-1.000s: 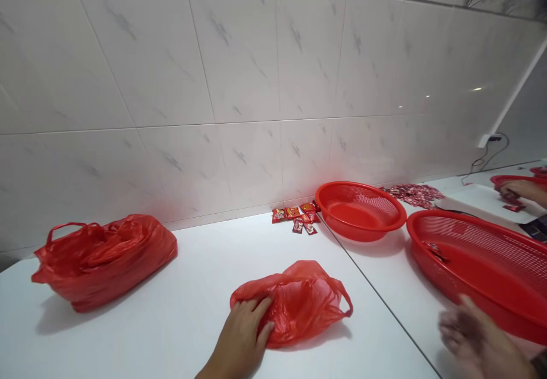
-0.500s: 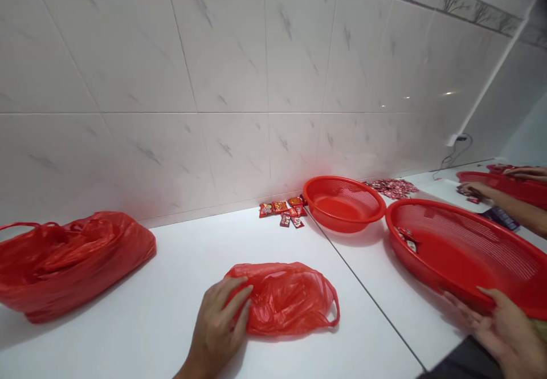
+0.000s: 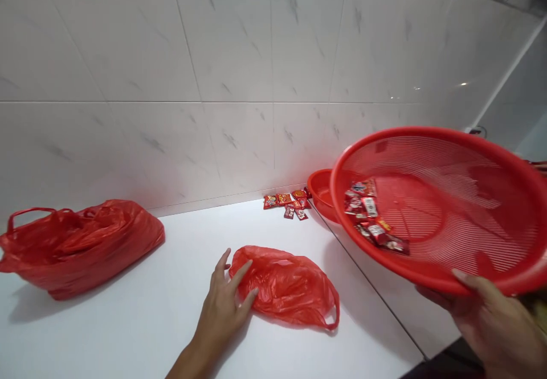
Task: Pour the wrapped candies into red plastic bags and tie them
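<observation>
My left hand (image 3: 228, 296) rests at the left end of a thin red plastic bag (image 3: 290, 290) lying on the white table. Its fingers are spread, with the tips at the bag's edge. At the right, my right hand (image 3: 491, 310) grips the near rim of a large red plastic basket (image 3: 470, 179), thumb inside and fingers beneath. The basket is raised and tilted toward the left. Several small wrapped packets (image 3: 370, 208) lie in its left end.
A filled red plastic bag (image 3: 106, 248) stands at the left. Several red snack packets (image 3: 293, 201) lie by the tiled wall. A smaller red basket (image 3: 321, 194) sits partly hidden behind the large one. A seam (image 3: 376, 288) runs between the table tops.
My right hand has lifted the large basket off the table and tilted it leftward; the packets show at its left end. The left hand's fingers have spread apart on the bag.
</observation>
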{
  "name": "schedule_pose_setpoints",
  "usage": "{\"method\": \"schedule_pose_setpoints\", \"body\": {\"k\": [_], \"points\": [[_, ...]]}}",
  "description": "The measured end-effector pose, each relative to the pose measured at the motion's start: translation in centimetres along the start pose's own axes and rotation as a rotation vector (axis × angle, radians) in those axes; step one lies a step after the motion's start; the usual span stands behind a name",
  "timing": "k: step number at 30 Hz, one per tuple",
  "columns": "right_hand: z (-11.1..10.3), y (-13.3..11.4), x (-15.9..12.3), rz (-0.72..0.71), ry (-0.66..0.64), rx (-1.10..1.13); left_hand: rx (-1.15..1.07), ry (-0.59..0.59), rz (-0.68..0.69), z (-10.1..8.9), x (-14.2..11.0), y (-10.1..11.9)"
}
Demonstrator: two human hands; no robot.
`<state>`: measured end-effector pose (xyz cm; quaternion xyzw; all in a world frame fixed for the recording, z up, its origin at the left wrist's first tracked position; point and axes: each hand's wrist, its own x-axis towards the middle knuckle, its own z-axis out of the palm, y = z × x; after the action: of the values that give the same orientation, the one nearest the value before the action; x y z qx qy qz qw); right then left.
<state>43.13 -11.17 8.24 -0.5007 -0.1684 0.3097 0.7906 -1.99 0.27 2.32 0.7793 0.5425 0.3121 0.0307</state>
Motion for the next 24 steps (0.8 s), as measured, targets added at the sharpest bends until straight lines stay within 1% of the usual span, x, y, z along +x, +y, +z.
{"method": "schedule_pose_setpoints", "body": {"k": [3,5,7,9,11,14,16,19,22,24], "points": [[3.7,1.7,-1.7,0.249,-0.249,0.006,-0.027,-0.056,-0.078,-0.1,-0.2,0.3],[5.7,3.2,-3.0,0.383,-0.396,0.009,-0.059,-0.074,-0.132,0.0,-0.3,0.3],[7.1,4.6,-4.4,0.469,-0.496,0.019,-0.111,-0.088,-0.176,0.2,-0.4,0.2],[7.7,5.8,-5.6,0.535,-0.548,0.018,-0.173,-0.103,-0.196,0.3,-0.4,0.1],[7.6,6.7,-6.7,0.558,-0.561,-0.016,-0.246,-0.120,-0.193,0.4,-0.3,0.0],[6.5,7.5,-7.5,0.497,-0.554,-0.101,-0.335,-0.127,-0.184,0.4,-0.1,0.0],[5.5,7.8,-7.6,0.476,-0.585,-0.147,-0.357,-0.118,-0.193,0.4,-0.1,0.1],[4.3,8.2,-7.6,0.518,-0.625,-0.196,-0.346,-0.091,-0.202,0.5,-0.1,0.1],[3.8,8.7,-8.0,0.530,-0.597,-0.132,-0.341,-0.077,-0.195,0.6,-0.2,0.2],[4.2,9.2,-8.5,0.548,-0.596,-0.067,-0.373,-0.080,-0.207,0.7,-0.1,0.2]]}}
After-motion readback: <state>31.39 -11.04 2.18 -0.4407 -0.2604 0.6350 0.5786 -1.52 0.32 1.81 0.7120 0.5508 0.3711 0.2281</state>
